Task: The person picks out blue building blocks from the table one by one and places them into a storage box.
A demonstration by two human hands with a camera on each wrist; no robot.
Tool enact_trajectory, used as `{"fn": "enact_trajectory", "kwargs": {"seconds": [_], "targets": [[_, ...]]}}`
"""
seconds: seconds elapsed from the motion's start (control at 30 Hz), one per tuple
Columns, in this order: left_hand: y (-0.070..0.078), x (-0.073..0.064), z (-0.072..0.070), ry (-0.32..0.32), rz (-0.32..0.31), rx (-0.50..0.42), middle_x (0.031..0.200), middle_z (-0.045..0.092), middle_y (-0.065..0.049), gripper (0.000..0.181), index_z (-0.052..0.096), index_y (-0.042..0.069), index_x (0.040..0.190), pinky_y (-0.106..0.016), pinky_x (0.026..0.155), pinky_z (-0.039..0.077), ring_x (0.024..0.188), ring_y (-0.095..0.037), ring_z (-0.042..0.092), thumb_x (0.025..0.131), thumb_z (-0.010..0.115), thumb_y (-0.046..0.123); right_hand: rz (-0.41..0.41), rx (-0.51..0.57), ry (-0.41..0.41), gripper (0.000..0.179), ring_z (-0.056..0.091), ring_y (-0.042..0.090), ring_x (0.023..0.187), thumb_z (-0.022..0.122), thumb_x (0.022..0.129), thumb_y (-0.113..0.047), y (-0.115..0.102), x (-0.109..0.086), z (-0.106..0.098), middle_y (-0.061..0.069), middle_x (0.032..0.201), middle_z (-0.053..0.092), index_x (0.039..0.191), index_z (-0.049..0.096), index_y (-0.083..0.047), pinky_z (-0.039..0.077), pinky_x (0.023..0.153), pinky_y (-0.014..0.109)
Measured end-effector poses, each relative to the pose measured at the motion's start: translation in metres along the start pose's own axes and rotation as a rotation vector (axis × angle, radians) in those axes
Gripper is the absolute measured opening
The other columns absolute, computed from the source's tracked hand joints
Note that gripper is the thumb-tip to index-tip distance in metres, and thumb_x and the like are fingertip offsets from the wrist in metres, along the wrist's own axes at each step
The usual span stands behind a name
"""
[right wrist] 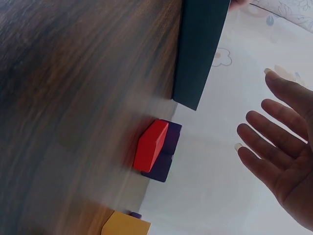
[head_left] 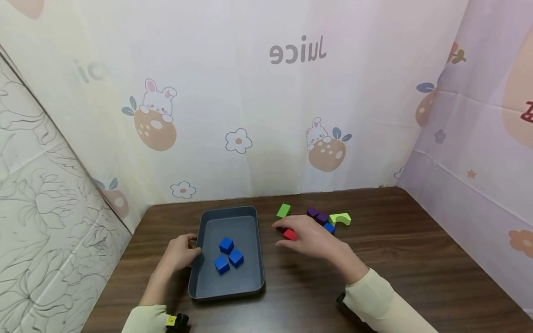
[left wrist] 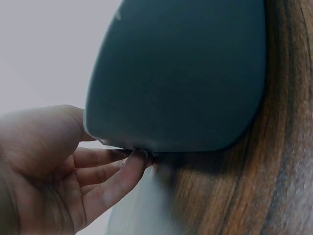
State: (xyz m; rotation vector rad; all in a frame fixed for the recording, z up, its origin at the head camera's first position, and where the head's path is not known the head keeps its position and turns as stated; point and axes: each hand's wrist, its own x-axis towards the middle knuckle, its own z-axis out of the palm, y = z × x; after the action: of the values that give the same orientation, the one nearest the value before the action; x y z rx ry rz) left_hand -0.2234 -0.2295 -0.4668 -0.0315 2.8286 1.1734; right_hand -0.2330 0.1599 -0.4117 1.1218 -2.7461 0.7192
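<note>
A dark grey rectangular tray [head_left: 245, 282] lies on the table with three blue cubes [head_left: 226, 245] inside it. At its left side, my left hand [head_left: 179, 253] grips the tray's edge, fingers curled against the outer wall in the left wrist view. My right hand [head_left: 310, 236] hovers over the loose blocks to the right of the tray, thumb and fingers apart, holding nothing. Closest to it is a red block [head_left: 290, 235], partly covered by the hand in the head view. The right wrist view shows purple blocks [right wrist: 164, 166] beside the red one.
Behind the right hand lie a green block [head_left: 283, 211], dark purple cubes [head_left: 322, 218], a blue block [head_left: 330, 228] and a light green arch block [head_left: 341, 218]. A yellow-orange block [right wrist: 124, 225] shows in the right wrist view. Printed curtains [head_left: 250, 92] stand behind the wooden table [head_left: 395, 259].
</note>
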Motion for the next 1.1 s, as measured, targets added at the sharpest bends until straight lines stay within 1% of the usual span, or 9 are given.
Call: {"fn": "enact_trajectory", "kwargs": {"seconds": [0.13,0.37,0.5,0.6,0.67,0.8,0.97,1.03,1.1], "targets": [[-0.001,0.0,0.001,-0.001,0.0,-0.008,0.089,0.069,-0.01,0.047,0.058,-0.015,0.136,-0.038,0.057,0.065,0.067,-0.02,0.069,0.095,0.069,0.004,0.006,-0.009,0.013,0.044,0.069,0.015,0.111,0.084,0.092,-0.03,0.003,-0.003,0.0,0.001,0.128,0.074,0.132,0.073,-0.017,0.061,0.097,0.038],[0.0,0.0,0.001,-0.001,0.004,0.0,0.087,0.069,-0.009,0.046,0.058,-0.015,0.135,-0.037,0.056,0.064,0.065,-0.02,0.069,0.094,0.069,0.004,0.021,-0.018,0.02,0.043,0.066,0.008,0.103,0.084,0.093,-0.031,0.006,-0.006,0.0,-0.005,0.124,0.074,0.132,0.073,-0.018,0.061,0.089,0.029],[-0.001,0.0,0.001,0.001,0.006,0.004,0.087,0.069,-0.009,0.047,0.058,-0.015,0.135,-0.037,0.056,0.064,0.064,-0.02,0.069,0.094,0.069,0.005,0.021,-0.019,0.029,0.044,0.065,0.007,0.1,0.085,0.092,-0.032,0.007,-0.006,-0.002,-0.005,0.123,0.074,0.132,0.074,-0.017,0.06,0.086,0.027],[-0.001,0.001,0.001,0.001,0.005,0.002,0.088,0.069,-0.009,0.046,0.059,-0.015,0.135,-0.037,0.056,0.064,0.065,-0.02,0.069,0.094,0.069,0.005,0.024,-0.012,0.041,0.044,0.065,0.007,0.098,0.086,0.091,-0.03,0.008,-0.006,-0.005,-0.005,0.122,0.075,0.131,0.074,-0.016,0.061,0.085,0.028],[-0.002,0.001,0.001,0.001,0.004,0.0,0.088,0.069,-0.009,0.046,0.059,-0.014,0.135,-0.037,0.056,0.064,0.066,-0.02,0.069,0.094,0.069,0.005,0.018,-0.005,0.05,0.044,0.066,0.008,0.097,0.086,0.091,-0.029,0.009,-0.007,-0.008,-0.003,0.121,0.075,0.13,0.075,-0.015,0.062,0.085,0.031],[-0.002,0.002,0.0,-0.001,0.007,-0.004,0.09,0.07,-0.01,0.046,0.059,-0.014,0.135,-0.038,0.056,0.064,0.068,-0.021,0.07,0.094,0.068,0.005,0.015,-0.017,0.069,0.044,0.07,0.014,0.107,0.086,0.091,-0.027,0.013,-0.007,-0.014,0.0,0.123,0.075,0.131,0.075,-0.013,0.063,0.092,0.038],[-0.001,0.001,0.0,-0.003,0.008,-0.005,0.09,0.069,-0.01,0.046,0.059,-0.014,0.135,-0.038,0.057,0.065,0.07,-0.021,0.07,0.095,0.069,0.005,0.058,-0.007,0.086,0.046,0.071,0.024,0.117,0.087,0.09,-0.022,0.02,-0.011,-0.023,0.004,0.127,0.074,0.133,0.073,-0.01,0.06,0.099,0.046],[-0.001,0.001,0.0,-0.005,0.007,-0.003,0.089,0.068,-0.01,0.046,0.059,-0.014,0.135,-0.038,0.057,0.065,0.07,-0.021,0.07,0.095,0.069,0.005,0.075,-0.015,0.098,0.046,0.07,0.025,0.115,0.087,0.09,-0.021,0.023,-0.012,-0.027,0.004,0.127,0.075,0.132,0.073,-0.01,0.061,0.098,0.047],[-0.001,0.001,0.0,-0.006,0.008,0.0,0.09,0.068,-0.01,0.046,0.058,-0.015,0.135,-0.037,0.056,0.064,0.069,-0.021,0.069,0.095,0.069,0.005,0.092,-0.034,0.109,0.046,0.07,0.023,0.103,0.087,0.09,-0.022,0.026,-0.015,-0.03,0.002,0.118,0.075,0.132,0.073,-0.011,0.062,0.089,0.043]]}}
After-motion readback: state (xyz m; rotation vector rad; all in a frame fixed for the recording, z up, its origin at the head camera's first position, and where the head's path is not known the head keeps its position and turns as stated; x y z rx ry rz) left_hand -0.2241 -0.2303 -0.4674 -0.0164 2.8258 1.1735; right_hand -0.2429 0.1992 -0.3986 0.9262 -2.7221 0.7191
